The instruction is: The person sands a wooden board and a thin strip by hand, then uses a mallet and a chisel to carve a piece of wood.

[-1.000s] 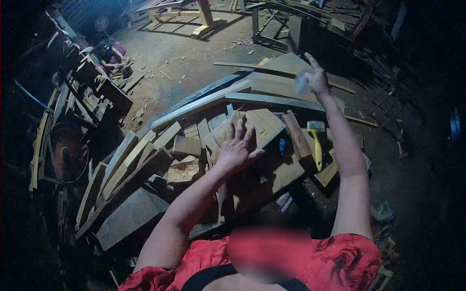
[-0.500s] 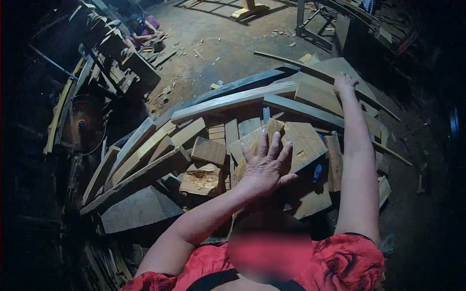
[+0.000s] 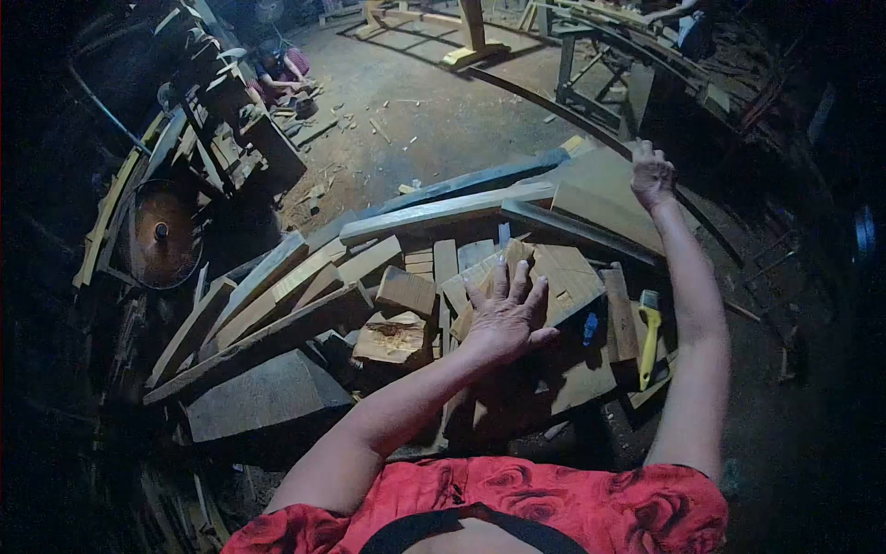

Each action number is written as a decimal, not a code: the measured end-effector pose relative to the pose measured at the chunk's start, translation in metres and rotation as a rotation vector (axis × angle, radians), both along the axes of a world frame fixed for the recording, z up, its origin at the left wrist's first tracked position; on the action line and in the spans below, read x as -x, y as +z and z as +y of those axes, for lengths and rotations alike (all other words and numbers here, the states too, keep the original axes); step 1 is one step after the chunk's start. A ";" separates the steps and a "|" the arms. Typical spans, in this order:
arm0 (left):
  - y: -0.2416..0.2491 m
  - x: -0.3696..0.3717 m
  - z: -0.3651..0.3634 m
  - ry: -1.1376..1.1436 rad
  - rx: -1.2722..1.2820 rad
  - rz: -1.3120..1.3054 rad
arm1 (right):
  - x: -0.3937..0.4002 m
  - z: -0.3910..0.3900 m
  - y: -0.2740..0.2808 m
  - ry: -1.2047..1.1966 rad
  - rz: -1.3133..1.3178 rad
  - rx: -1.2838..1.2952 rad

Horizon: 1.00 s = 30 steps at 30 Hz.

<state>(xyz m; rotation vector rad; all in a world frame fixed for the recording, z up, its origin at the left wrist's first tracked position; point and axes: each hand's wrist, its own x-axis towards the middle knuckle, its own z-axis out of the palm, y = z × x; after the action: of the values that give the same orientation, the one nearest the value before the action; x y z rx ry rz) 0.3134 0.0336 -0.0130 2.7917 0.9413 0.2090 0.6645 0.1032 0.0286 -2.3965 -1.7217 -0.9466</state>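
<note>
My left hand (image 3: 506, 319) lies with its fingers spread on a wooden block (image 3: 570, 277) at the middle of the pile. My right hand (image 3: 653, 175), at the far right of the pile, is closed round a long thin dark strip (image 3: 554, 109). The strip slants from the upper middle down to the right, raised above the boards. A pale plank (image 3: 443, 212) and a wide board (image 3: 604, 185) lie beyond my left hand. Left of that hand are a small block (image 3: 406, 291) and a block with a rough, split face (image 3: 391, 338).
A yellow-handled brush (image 3: 650, 340) lies inside my right forearm, and a small blue object (image 3: 591, 329) is left of it. A round fan (image 3: 162, 231) stands at the left. One person (image 3: 281, 76) crouches at the upper left; another's arm (image 3: 674, 13) shows at the upper right.
My right hand has closed round the thin strip and lifted it; the strip's far end has moved up and away. My left hand stays on the block. The yellow-handled brush has come into view.
</note>
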 end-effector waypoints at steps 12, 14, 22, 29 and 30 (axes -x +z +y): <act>0.028 0.092 0.006 0.124 1.089 -1.382 | 0.234 -0.110 0.093 0.659 0.124 -0.075; 0.053 0.161 0.004 -0.155 1.041 -1.477 | 0.271 -0.124 0.086 0.700 0.129 -0.053; 0.101 0.320 -0.058 0.162 0.545 -1.322 | 0.399 -0.151 0.070 0.879 0.427 0.090; 0.056 0.385 -0.051 0.293 0.700 -1.861 | 0.429 -0.169 0.067 1.020 0.721 -0.229; 0.057 0.388 -0.053 0.423 0.670 -1.811 | 0.437 -0.173 0.068 1.026 0.684 -0.216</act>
<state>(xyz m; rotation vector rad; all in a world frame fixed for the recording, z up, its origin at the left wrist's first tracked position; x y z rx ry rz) -0.0751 -0.0192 0.0444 0.9014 0.6887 1.6244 0.2275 -0.0696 0.0962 -1.1418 -1.9642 -0.1147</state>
